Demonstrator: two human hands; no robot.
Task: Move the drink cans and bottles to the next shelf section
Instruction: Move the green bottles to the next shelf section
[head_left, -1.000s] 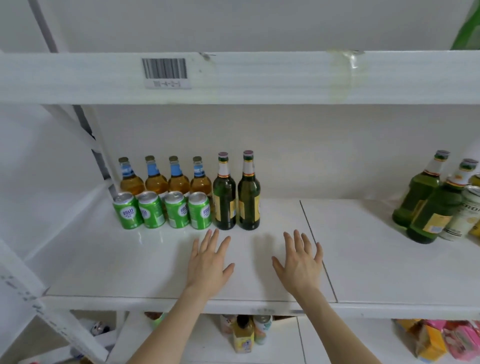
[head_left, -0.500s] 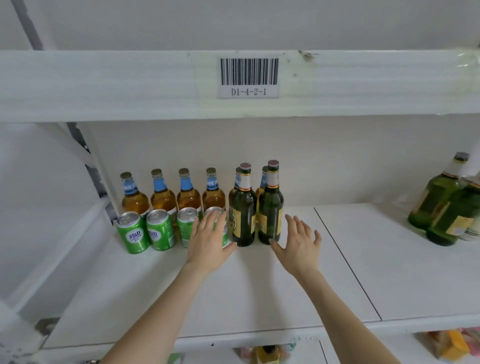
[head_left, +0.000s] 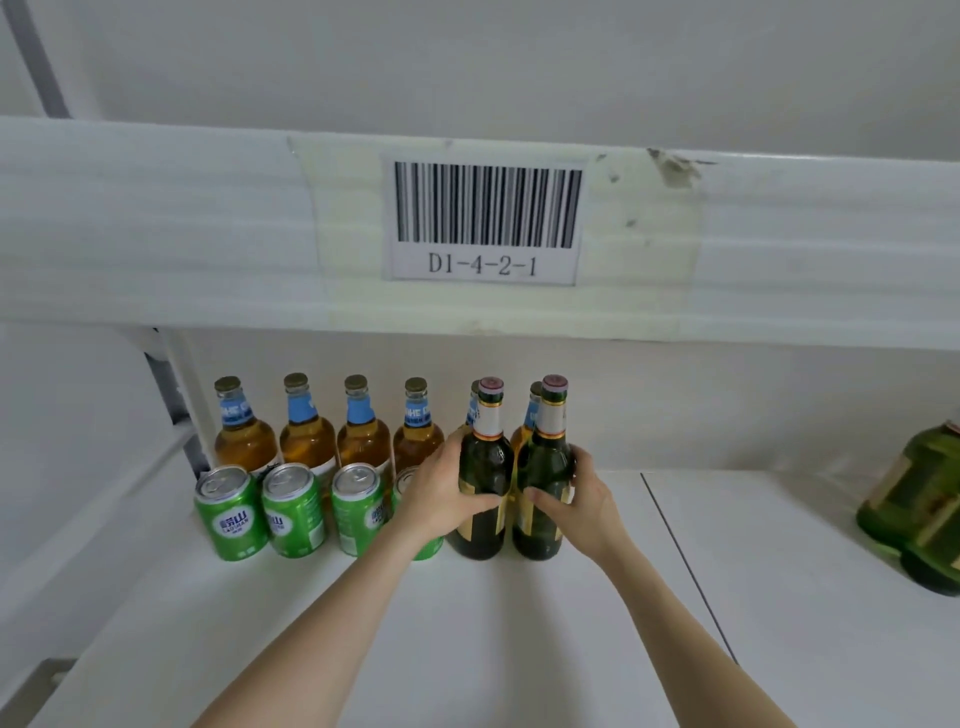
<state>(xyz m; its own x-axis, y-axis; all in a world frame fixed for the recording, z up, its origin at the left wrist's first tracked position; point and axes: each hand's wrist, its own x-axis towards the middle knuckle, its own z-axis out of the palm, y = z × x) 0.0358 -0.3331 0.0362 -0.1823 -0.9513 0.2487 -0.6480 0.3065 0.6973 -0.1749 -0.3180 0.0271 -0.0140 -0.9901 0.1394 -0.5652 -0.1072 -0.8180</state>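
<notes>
1. We note two dark green bottles, left (head_left: 482, 478) and right (head_left: 546, 483), upright, touching side by side, each gripped at the body.
2. Six amber bottles (head_left: 306, 436) with blue neck labels stand upright along the back; two are mostly hidden.
3. Four green cans (head_left: 231, 512) stand upright in the front row, the fourth partly hidden.
4. More green bottles (head_left: 919, 499) occupy the right section.
</notes>
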